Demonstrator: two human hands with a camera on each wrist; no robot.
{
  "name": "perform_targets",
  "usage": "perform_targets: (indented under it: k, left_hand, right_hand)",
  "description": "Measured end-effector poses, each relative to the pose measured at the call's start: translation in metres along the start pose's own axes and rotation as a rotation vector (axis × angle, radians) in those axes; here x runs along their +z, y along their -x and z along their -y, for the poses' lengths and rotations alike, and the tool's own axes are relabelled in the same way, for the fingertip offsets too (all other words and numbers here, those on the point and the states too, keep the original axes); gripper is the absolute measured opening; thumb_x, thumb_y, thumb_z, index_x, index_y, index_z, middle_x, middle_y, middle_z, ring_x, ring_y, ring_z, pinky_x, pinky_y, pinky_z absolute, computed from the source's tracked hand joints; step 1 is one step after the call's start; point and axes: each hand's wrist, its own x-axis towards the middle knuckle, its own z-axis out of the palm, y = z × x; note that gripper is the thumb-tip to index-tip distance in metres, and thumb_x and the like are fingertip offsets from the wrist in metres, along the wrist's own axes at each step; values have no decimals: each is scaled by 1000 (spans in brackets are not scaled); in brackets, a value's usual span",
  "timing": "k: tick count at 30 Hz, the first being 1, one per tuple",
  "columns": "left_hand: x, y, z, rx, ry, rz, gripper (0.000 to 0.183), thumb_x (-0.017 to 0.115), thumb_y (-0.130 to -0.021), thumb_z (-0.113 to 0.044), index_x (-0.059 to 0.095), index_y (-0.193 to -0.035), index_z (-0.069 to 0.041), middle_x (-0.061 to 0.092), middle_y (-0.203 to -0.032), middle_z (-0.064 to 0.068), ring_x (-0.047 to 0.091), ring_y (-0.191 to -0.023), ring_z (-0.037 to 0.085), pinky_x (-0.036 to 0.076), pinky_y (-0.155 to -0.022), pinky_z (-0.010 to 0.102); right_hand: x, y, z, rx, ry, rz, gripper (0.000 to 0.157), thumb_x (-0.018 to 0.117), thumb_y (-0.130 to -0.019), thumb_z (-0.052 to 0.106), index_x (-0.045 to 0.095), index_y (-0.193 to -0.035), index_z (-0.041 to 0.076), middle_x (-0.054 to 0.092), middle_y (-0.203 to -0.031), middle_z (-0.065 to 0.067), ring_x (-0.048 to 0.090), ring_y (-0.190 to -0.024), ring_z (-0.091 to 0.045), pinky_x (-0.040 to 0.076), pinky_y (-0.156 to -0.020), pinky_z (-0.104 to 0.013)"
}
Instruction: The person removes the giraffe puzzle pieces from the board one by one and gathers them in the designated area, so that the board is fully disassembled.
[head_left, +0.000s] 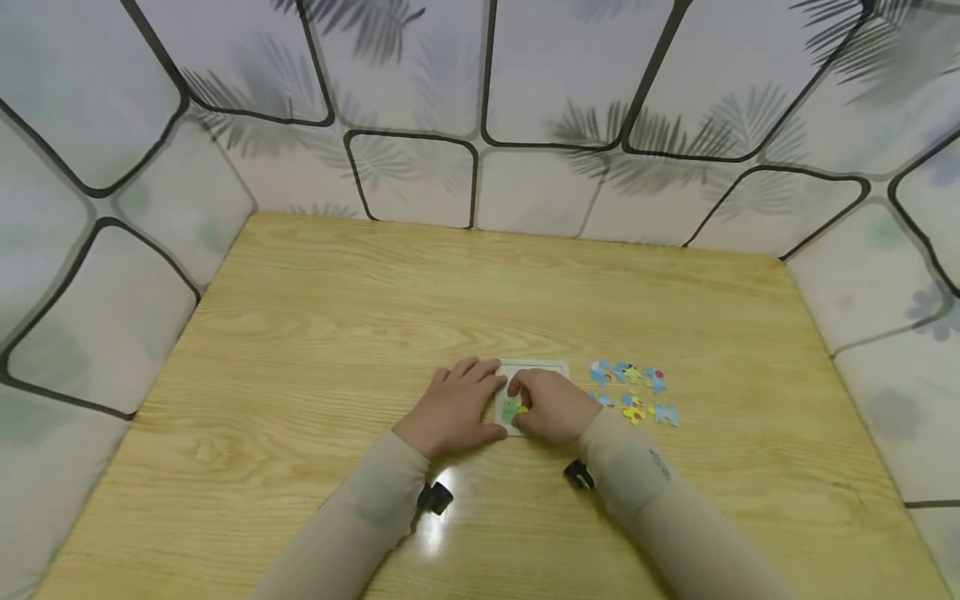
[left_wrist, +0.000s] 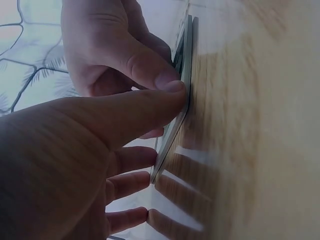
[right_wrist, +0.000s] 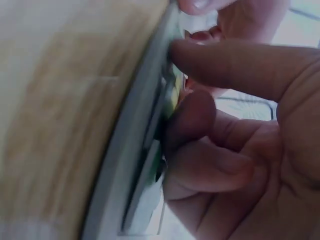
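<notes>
A small white-rimmed puzzle board (head_left: pixel 551 364) lies on the table between the two hands, with a green puzzle piece (head_left: pixel 509 411) in it. My left hand (head_left: pixel 459 410) rests along its left side with spread, mostly straight fingers; in the left wrist view, the thumb (left_wrist: pixel 150 102) presses the board's near edge. Over the board bends my right hand (head_left: pixel 557 406), its thumb and curled fingers pinching a yellow puzzle piece (right_wrist: pixel 175 92). Those fingers hide much of the board. In the right wrist view, a piece with a green edge (right_wrist: pixel 147 192) sits on the board close below the curled fingers.
Several loose blue and yellow puzzle pieces (head_left: pixel 633 415) lie right of the board, partly behind the right hand. The wooden table (head_left: pixel 360 292) meets a patterned cloth wall (head_left: pixel 420 179) at the back and sides. A black wrist camera (head_left: pixel 435 498) sits below the left sleeve.
</notes>
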Motion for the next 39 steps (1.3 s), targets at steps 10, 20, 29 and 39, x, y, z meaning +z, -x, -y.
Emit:
perform_targets:
  k: [10,20,29,39]
  left_hand:
    - [-4,-7,-3,-18,-1,-11,72,72,-88,-53,52,-147,-17,38,-159,3,30,-146,29,31,-108,54]
    - [-3,-8,-4,-3,1,-8,66,72,-89,-53,55,-144,-20,37,-160,4,30,-146,31,30,-108,58]
    - [3,-5,-4,-9,43,-32,42,74,-88,-45,67,-125,-25,37,-159,9,29,-145,37,30,-103,61]
    - [6,-3,-5,-12,198,-13,27,77,-87,-28,63,-106,-15,28,-162,10,15,-148,35,23,-103,57]
  right_hand:
    - [-11,-5,-12,-67,-76,0,21,77,-85,10,62,-100,13,60,-93,1,53,-79,-16,46,-75,-36]
    - [-9,-2,-19,-116,-103,-53,20,75,-88,11,68,-106,10,64,-97,2,56,-86,-14,48,-80,-36]
    - [-6,0,-16,-124,-82,-52,15,78,-88,11,64,-94,12,65,-101,2,51,-74,-12,46,-73,-33]
    - [2,3,-19,-150,-111,-89,15,72,-90,11,66,-104,11,63,-104,-1,52,-78,-13,46,-74,-34]
